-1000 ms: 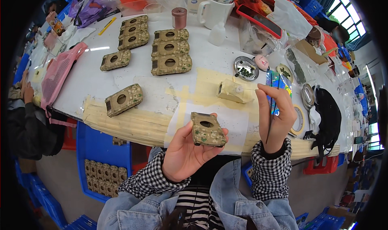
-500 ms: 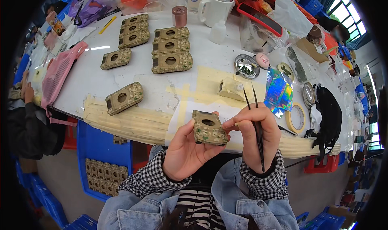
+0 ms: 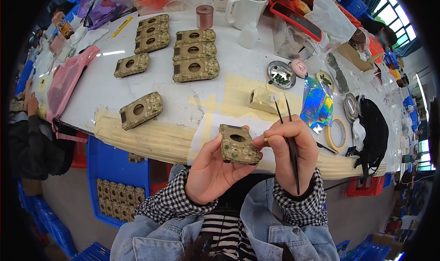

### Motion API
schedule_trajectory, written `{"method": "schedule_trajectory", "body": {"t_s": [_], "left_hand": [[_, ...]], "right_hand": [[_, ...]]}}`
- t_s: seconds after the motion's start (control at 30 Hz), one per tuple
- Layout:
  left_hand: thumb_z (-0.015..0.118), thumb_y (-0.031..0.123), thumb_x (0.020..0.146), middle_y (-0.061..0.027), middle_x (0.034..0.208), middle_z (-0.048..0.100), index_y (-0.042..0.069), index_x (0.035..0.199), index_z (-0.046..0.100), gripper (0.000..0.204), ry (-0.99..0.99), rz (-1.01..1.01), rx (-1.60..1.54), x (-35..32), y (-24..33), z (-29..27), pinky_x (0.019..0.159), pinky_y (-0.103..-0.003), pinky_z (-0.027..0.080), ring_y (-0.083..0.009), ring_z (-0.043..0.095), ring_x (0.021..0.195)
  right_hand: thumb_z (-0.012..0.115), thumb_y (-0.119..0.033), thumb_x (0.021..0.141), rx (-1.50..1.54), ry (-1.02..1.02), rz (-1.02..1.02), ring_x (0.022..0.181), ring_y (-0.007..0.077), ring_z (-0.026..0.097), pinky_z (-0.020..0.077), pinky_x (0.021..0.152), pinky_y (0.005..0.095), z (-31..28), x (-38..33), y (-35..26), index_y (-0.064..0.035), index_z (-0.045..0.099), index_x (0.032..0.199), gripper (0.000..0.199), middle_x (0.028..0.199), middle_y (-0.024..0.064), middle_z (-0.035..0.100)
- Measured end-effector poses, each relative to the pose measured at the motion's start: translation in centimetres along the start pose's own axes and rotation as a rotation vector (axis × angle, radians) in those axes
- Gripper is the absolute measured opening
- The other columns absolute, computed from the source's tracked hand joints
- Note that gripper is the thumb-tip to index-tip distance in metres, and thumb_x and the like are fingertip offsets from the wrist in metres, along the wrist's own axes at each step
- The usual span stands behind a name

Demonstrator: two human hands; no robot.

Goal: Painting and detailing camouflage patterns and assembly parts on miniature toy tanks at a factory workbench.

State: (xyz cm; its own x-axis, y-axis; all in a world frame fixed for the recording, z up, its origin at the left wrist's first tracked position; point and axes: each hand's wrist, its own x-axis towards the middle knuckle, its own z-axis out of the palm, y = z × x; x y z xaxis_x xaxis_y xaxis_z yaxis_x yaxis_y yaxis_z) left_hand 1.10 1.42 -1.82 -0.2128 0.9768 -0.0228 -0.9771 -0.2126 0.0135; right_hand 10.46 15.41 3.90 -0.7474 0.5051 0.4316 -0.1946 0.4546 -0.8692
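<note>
A small camouflage-painted model tank hull (image 3: pixel 240 153) with a round hole in its top rests tilted in my left hand (image 3: pixel 204 176), the thumb and fingers closed around its sides. My right hand (image 3: pixel 300 146) is beside the hull's right edge, its fingertips at that side. Black tweezers (image 3: pixel 294 162) lie across the right palm, tips pointing away from me. Between thumb and forefinger that hand also pinches a thin pale stick (image 3: pixel 267 138), mostly hidden. On the table to the left is another hull (image 3: pixel 141 110), with several more hulls (image 3: pixel 195 68) in rows farther back.
A tape-wrapped block (image 3: pixel 263 101) sits beyond my right hand. Around it are a round metal dish (image 3: pixel 281 75) with small dark green parts, shiny holographic sheets (image 3: pixel 316 105) and a tape roll (image 3: pixel 338 135). A blue tray (image 3: pixel 119 158) of hulls is below the table edge.
Both hands and the hull stay almost where they were. At the hull's right side, my right fingertips and the thin stick have shifted slightly.
</note>
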Motion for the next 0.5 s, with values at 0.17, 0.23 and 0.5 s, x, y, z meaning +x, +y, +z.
{"method": "schedule_trajectory", "body": {"t_s": [0.17,0.23,0.5], "left_hand": [[0.028,0.036,0.101,-0.02,0.134,0.045,0.003,0.141,0.028,0.052,0.003,0.001,0.013,0.04,-0.01,-0.01,0.101,-0.041,0.046,-0.03,0.05,0.122],[0.028,0.036,0.101,-0.0199,0.134,0.045,0.003,0.141,0.028,0.052,0.001,0.002,0.011,0.02,0.02,-0.04,0.101,-0.041,0.046,-0.0298,0.05,0.122],[0.031,0.036,0.1,-0.025,0.134,0.043,0.002,0.143,0.021,0.055,-0.025,0.001,-0.032,-0.03,0.12,-0.34,0.102,-0.042,0.045,-0.0323,0.049,0.123]], "right_hand": [[0.065,-0.001,0.084,-0.025,-0.007,-0.046,0.062,0.0108,0.045,0.0365,0.056,0.0227,-0.09,0.2,-0.01,-0.0037,0.063,0.087,0.004,0.075,0.0037,0.058],[0.064,-0.001,0.084,-0.03,-0.012,-0.044,0.062,0.0109,0.045,0.0364,0.056,0.0227,-0.09,0.23,0.03,-0.0036,0.062,0.086,0.004,0.075,0.0036,0.058],[0.054,-0.002,0.092,0.241,0.075,0.082,0.075,0.0115,0.059,0.0462,0.066,0.0223,-0.22,0.41,-0.15,0.0024,0.054,0.095,0.005,0.084,0.0071,0.057]]}}
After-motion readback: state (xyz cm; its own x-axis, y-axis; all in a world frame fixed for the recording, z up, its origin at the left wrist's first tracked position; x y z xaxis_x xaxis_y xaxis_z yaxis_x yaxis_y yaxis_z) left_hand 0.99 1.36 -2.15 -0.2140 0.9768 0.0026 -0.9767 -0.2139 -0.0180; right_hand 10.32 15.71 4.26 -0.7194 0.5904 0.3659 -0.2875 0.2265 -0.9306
